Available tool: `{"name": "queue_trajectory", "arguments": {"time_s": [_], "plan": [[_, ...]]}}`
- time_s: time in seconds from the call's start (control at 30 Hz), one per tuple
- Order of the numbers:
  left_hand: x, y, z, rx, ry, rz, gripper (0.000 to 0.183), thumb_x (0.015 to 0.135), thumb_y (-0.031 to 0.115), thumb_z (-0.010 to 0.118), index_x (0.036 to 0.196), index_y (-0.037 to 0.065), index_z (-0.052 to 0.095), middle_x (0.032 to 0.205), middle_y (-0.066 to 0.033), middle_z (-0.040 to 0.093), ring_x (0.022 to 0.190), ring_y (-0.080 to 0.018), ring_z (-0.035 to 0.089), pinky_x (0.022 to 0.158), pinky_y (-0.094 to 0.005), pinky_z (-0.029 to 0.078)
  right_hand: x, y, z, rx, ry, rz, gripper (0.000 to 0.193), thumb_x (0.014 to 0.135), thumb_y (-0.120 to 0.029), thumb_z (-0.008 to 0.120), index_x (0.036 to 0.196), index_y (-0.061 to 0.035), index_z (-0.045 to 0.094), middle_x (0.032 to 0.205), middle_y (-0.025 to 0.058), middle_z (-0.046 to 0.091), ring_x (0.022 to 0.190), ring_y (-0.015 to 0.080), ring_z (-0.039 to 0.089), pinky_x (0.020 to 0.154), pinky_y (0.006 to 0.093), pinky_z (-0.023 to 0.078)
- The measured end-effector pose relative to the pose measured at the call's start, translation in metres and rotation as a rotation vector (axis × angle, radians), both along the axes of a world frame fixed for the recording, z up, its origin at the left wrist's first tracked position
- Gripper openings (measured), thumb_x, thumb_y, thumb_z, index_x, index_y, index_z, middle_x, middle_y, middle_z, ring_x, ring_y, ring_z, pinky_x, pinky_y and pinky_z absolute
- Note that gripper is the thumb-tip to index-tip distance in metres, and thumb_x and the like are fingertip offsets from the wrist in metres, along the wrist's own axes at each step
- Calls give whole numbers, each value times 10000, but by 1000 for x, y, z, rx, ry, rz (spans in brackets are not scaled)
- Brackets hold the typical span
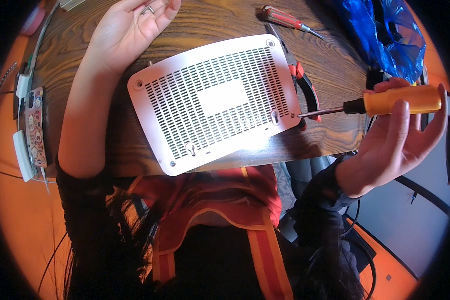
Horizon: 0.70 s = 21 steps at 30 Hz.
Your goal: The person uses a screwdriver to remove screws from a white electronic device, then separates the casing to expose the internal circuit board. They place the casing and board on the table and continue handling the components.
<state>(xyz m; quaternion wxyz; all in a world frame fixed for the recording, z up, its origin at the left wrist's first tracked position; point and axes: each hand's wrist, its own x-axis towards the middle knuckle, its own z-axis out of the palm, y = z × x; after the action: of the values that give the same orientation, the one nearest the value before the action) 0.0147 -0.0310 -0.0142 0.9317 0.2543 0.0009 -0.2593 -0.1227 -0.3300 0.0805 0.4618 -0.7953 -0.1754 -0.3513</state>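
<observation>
White slotted plastic casing (212, 105) on brown wood-grain table (337, 75). Right hand (390, 140) grips yellow-handled steel screwdriver (405, 101), tip at or just beside small corner screw (293, 115); left hand (130, 27) cupped, fingers loose. Step, judged: screw work. Next likely needs squarely seated tip.

Left hand (130, 32): fingers partly cut off at top edge; silvery metal bits (147, 10) against them too small to identify. Yellow-handled steel screwdriver (377, 102) in right hand's fingers: tip contact unclear. White slotted plastic casing (215, 126), between both hands' fingers, partly hides red-and-black pliers (311, 93); its white rectangular label (224, 97), unreadable.
</observation>
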Motion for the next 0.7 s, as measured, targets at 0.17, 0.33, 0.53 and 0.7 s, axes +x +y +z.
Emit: {"name": "queue_trajectory", "arguments": {"time_s": [0.17, 0.33, 0.53, 0.7], "plan": [[1, 1, -2, 11, 38, 35, 219, 951, 83, 422, 1071, -89, 486, 1094, -206, 536, 958, -245, 559, 866, -301, 487, 0, 6, -9, -46, 5, -115, 496, 867, -40, 562, 1332, -68, 392, 968, 211, 639, 839, 302, 663, 730, 430, 570], [0, 1, 0, 0, 27, 29, 219, 954, 85, 415, 1058, -91, 491, 1078, -208, 550, 955, -252, 570, 859, -306, 497, 0, 5, -12, -28, 11, -92, 510, 864, -31, 564, 1340, -74, 384, 974, 206, 640, 834, 300, 665, 734, 435, 567], [-2, -1, 3, -7, 30, 14, 214, 957, 85, 407, 1040, -88, 503, 1068, -206, 557, 956, -252, 574, 855, -306, 504, -1, 5, -12, -29, 7, -82, 516, 862, -20, 561, 1341, -74, 379, 982, 203, 638, 832, 302, 664, 733, 436, 567], [-3, -1, 3, 9, 38, 32, 215, 958, 87, 405, 1033, -86, 507, 1055, -201, 562, 956, -251, 575, 856, -306, 503, -3, 8, -10, -40, 36, -109, 534, 861, -22, 562, 1352, -85, 361, 991, 213, 631, 843, 305, 661, 741, 448, 564]]}}
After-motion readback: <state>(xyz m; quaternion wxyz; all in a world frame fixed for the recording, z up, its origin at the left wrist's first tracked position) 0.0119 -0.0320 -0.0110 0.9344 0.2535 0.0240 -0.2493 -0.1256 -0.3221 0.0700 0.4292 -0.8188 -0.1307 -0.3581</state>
